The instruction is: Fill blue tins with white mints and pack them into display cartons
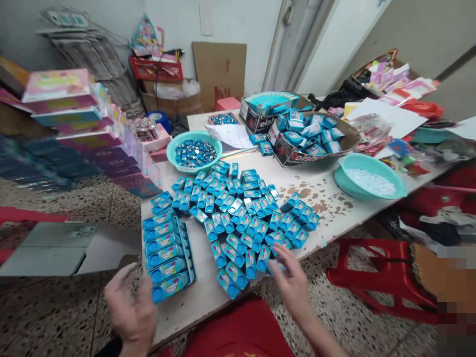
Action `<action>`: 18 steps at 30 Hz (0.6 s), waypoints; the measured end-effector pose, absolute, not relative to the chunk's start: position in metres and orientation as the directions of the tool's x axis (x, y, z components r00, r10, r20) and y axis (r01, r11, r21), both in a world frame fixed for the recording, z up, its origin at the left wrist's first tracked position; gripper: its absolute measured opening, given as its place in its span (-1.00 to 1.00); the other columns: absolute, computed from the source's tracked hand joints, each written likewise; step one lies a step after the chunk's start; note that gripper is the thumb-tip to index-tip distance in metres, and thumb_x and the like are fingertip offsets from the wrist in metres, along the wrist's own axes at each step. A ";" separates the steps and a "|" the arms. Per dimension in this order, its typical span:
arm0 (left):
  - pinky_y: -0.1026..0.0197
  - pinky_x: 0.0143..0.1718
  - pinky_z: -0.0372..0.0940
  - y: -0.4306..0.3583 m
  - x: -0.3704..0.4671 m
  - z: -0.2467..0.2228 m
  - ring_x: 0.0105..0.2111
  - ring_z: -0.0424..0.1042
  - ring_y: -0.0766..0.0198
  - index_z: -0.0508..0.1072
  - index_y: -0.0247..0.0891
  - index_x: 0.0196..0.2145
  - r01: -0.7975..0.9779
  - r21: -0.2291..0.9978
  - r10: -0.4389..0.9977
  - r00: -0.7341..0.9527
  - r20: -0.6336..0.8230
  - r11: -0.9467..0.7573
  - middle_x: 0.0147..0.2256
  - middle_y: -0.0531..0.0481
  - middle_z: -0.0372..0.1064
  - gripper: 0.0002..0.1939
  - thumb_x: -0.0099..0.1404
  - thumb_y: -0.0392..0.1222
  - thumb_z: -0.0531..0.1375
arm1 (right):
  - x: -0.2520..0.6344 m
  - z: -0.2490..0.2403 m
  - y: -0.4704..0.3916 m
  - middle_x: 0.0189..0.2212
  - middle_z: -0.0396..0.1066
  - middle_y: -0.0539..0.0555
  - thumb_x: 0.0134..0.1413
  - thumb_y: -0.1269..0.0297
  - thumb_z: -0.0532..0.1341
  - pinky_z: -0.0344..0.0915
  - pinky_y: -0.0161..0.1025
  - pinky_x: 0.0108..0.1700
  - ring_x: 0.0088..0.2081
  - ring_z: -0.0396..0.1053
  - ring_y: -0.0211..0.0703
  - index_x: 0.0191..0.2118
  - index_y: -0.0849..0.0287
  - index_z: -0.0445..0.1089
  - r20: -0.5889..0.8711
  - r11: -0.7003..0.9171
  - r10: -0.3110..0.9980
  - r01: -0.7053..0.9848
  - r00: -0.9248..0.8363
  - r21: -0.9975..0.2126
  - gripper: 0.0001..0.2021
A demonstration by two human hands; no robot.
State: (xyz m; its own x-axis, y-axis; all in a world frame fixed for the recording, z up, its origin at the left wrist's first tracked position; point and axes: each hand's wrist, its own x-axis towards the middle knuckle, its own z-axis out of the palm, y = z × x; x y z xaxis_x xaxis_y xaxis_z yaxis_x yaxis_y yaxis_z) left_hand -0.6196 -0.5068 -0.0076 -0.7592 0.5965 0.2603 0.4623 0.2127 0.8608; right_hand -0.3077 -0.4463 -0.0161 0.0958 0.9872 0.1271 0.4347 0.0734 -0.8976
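Many small blue tins [243, 223] are spread over the middle of the white table [208, 292]. At the table's left edge, more blue tins stand in a neat block of rows [167, 255]. My left hand [132, 302] is beside the front corner of that block, its fingers apart and slightly blurred, with nothing in it. My right hand [292, 277] reaches to the front right edge of the scattered tins. Its fingertips are around a blue tin [276, 267], partly hidden by the fingers.
A turquoise bowl [196, 151] holds small blue and silver pieces; another [368, 178] holds white pieces. Open cartons [316, 136] of blue packets stand at the back. Pink and purple boxes [59, 89] are stacked at left. A red stool [375, 277] is at right.
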 end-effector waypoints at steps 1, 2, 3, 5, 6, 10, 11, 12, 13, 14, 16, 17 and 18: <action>-0.12 0.08 0.22 -0.493 -0.606 0.004 0.01 0.31 0.03 0.27 -0.13 0.00 0.567 0.815 0.683 -0.641 0.350 0.115 -0.02 -0.07 0.28 -0.56 0.17 -0.02 0.18 | -0.275 -0.021 -0.437 -0.04 0.38 0.21 0.02 0.04 0.20 0.31 0.00 -0.02 -0.03 0.35 0.04 -0.08 0.13 0.42 0.139 0.011 0.963 0.482 0.232 -0.876 -0.62; -0.08 0.07 0.24 -0.472 -0.591 0.013 -0.01 0.32 0.06 0.30 -0.11 -0.03 0.651 0.759 0.749 -0.511 0.423 0.015 -0.05 -0.03 0.30 -0.62 0.18 -0.07 0.17 | -0.243 -0.026 -0.426 -0.06 0.37 0.24 -0.01 -0.01 0.19 0.32 0.00 -0.04 -0.08 0.37 0.05 -0.07 0.18 0.40 0.142 -0.069 0.925 0.524 0.353 -0.849 -0.55; -0.05 0.05 0.26 -0.447 -0.576 0.021 -0.03 0.33 0.09 0.33 -0.11 -0.07 0.710 0.699 0.787 -0.384 0.483 -0.083 -0.09 -0.02 0.33 -0.68 0.20 -0.11 0.17 | -0.212 -0.034 -0.414 -0.06 0.36 0.27 -0.04 -0.06 0.18 0.31 0.02 -0.05 -0.13 0.37 0.06 -0.06 0.24 0.39 0.142 -0.158 0.878 0.558 0.456 -0.815 -0.48; 0.04 -0.01 0.29 -0.385 -0.549 0.025 -0.06 0.36 0.14 0.37 -0.17 -0.09 0.735 0.647 0.827 -0.223 0.516 -0.205 -0.13 -0.05 0.37 -0.74 0.25 -0.15 0.13 | -0.156 -0.051 -0.386 -0.10 0.35 0.32 -0.10 -0.14 0.13 0.25 0.08 -0.01 -0.16 0.36 0.12 -0.09 0.32 0.40 0.177 -0.279 0.808 0.629 0.563 -0.726 -0.38; 0.09 -0.05 0.31 -0.351 -0.536 0.021 -0.09 0.37 0.18 0.38 -0.20 -0.10 0.721 0.654 0.848 -0.180 0.498 -0.231 -0.14 -0.06 0.38 -0.75 0.27 -0.14 0.11 | -0.130 -0.062 -0.370 -0.11 0.36 0.34 -0.11 -0.17 0.10 0.22 0.10 0.01 -0.12 0.33 0.16 -0.11 0.34 0.41 0.197 -0.308 0.793 0.658 0.577 -0.687 -0.36; 0.16 -0.12 0.33 -0.228 -0.491 -0.016 -0.18 0.42 0.23 0.42 -0.21 -0.17 0.727 0.672 0.934 -0.131 0.333 -0.138 -0.23 -0.03 0.43 -0.78 0.29 -0.14 0.06 | -0.049 -0.116 -0.298 -0.12 0.36 0.36 -0.11 -0.20 0.02 0.22 0.11 0.00 -0.10 0.32 0.23 -0.14 0.31 0.41 0.142 -0.341 0.841 0.715 0.522 -0.610 -0.35; 0.15 -0.11 0.32 -0.206 -0.479 -0.027 -0.18 0.42 0.22 0.43 -0.22 -0.19 0.744 0.661 0.943 -0.145 0.298 -0.095 -0.23 -0.03 0.44 -0.79 0.28 -0.15 0.07 | -0.036 -0.129 -0.280 -0.12 0.36 0.38 -0.10 -0.21 0.00 0.22 0.12 0.00 -0.10 0.32 0.25 -0.13 0.33 0.41 0.120 -0.327 0.866 0.731 0.485 -0.599 -0.33; 0.14 -0.10 0.31 -0.190 -0.466 -0.035 -0.17 0.42 0.21 0.44 -0.23 -0.21 0.758 0.651 0.951 -0.160 0.264 -0.053 -0.23 -0.04 0.44 -0.80 0.28 -0.17 0.08 | -0.026 -0.142 -0.263 -0.12 0.36 0.40 -0.08 -0.22 -0.03 0.21 0.13 0.01 -0.08 0.31 0.27 -0.12 0.36 0.41 0.111 -0.300 0.892 0.756 0.439 -0.581 -0.30; 0.13 -0.09 0.30 -0.179 -0.452 -0.041 -0.16 0.42 0.20 0.45 -0.24 -0.21 0.765 0.644 0.957 -0.173 0.233 -0.018 -0.22 -0.05 0.45 -0.80 0.27 -0.18 0.08 | -0.020 -0.153 -0.249 -0.10 0.35 0.43 -0.06 -0.22 -0.07 0.19 0.15 0.02 -0.04 0.29 0.31 -0.09 0.39 0.40 0.114 -0.264 0.915 0.789 0.386 -0.555 -0.27; 0.13 -0.09 0.30 -0.175 -0.437 -0.045 -0.16 0.42 0.20 0.45 -0.25 -0.21 0.765 0.644 0.961 -0.182 0.209 0.005 -0.22 -0.05 0.45 -0.80 0.26 -0.20 0.09 | -0.017 -0.163 -0.238 -0.07 0.33 0.45 -0.03 -0.22 -0.10 0.16 0.18 0.04 0.02 0.24 0.35 -0.06 0.41 0.38 0.122 -0.219 0.938 0.828 0.324 -0.517 -0.25; 0.16 -0.10 0.30 -0.181 -0.407 -0.044 -0.18 0.43 0.22 0.45 -0.26 -0.19 0.743 0.669 0.966 -0.187 0.177 0.021 -0.22 -0.06 0.46 -0.80 0.26 -0.22 0.10 | -0.018 -0.176 -0.226 0.03 0.26 0.46 0.04 -0.18 -0.13 0.07 0.27 0.06 0.12 0.12 0.41 0.05 0.37 0.33 0.134 -0.132 0.969 0.896 0.206 -0.424 -0.26; 0.18 -0.11 0.31 -0.191 -0.394 -0.041 -0.18 0.43 0.24 0.45 -0.26 -0.18 0.725 0.689 0.968 -0.186 0.172 0.017 -0.21 -0.05 0.47 -0.79 0.26 -0.21 0.10 | -0.019 -0.180 -0.225 0.07 0.23 0.44 0.05 -0.16 -0.11 0.04 0.32 0.04 0.15 0.07 0.44 0.10 0.30 0.31 0.134 -0.095 0.978 0.918 0.157 -0.384 -0.30; 0.21 -0.11 0.31 -0.205 -0.381 -0.037 -0.17 0.43 0.25 0.45 -0.26 -0.17 0.706 0.708 0.969 -0.183 0.167 0.011 -0.20 -0.04 0.48 -0.79 0.27 -0.20 0.11 | -0.020 -0.183 -0.227 0.09 0.22 0.42 0.05 -0.14 -0.08 0.01 0.38 0.01 0.17 0.03 0.48 0.13 0.21 0.29 0.133 -0.061 0.984 0.932 0.115 -0.357 -0.33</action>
State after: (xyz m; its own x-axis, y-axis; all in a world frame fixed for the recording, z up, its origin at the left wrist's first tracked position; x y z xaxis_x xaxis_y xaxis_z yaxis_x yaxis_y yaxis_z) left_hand -0.3810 -0.2047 -0.0366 -0.1828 0.9689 0.1669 0.7057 0.0111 0.7084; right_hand -0.0198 -0.2270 -0.1828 0.1154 0.9843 0.1332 0.9320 -0.0609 -0.3573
